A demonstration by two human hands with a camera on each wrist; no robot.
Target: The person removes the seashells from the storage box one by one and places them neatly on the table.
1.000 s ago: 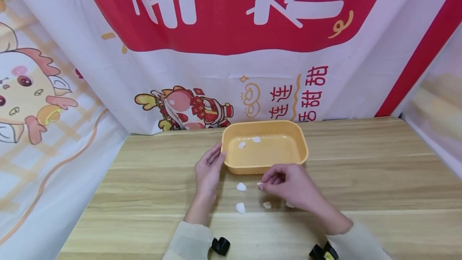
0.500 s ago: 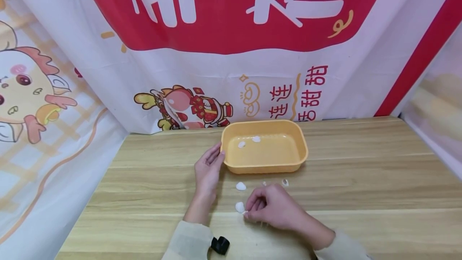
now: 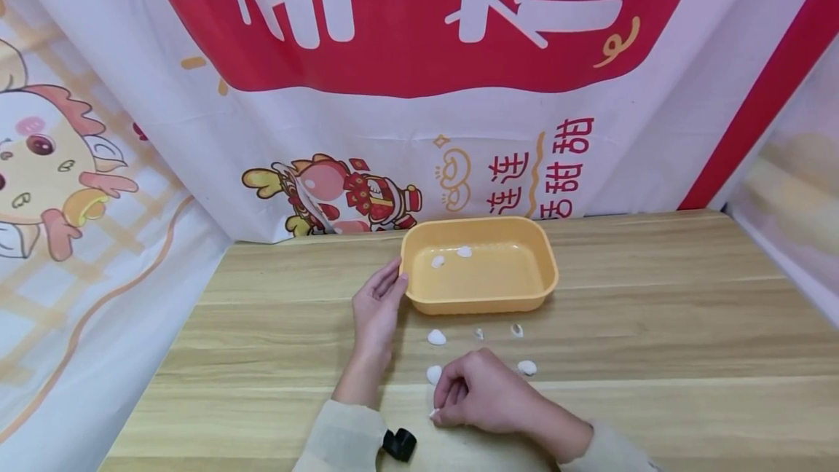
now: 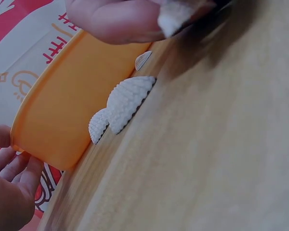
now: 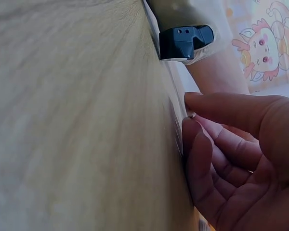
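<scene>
In the head view my left hand (image 3: 379,309) grips the left end of a yellow plastic basin (image 3: 478,306), thumb near the rim and fingers against the side. Two white seashells (image 3: 464,252) lie inside on its floor. My right hand (image 3: 485,393) is low over the table in front of the basin, pinching a small pale seashell (image 4: 173,19) between thumb and fingertips. Just beyond those fingers lies a white ribbed seashell (image 3: 433,374), partly covered by them. The right wrist view shows the pinch close to the tabletop, with only a sliver of the held shell visible.
Between the basin and my right hand lie a white seashell (image 3: 436,337) and two smaller shells (image 3: 517,330). Another seashell (image 3: 527,368) sits right of my right hand. The wooden table (image 3: 655,326) backs onto a printed cloth (image 3: 406,130).
My right hand has moved nearer and left, setting a small shell down in front of the basin and taking up another from the nearer row. My left hand stays at the basin.
</scene>
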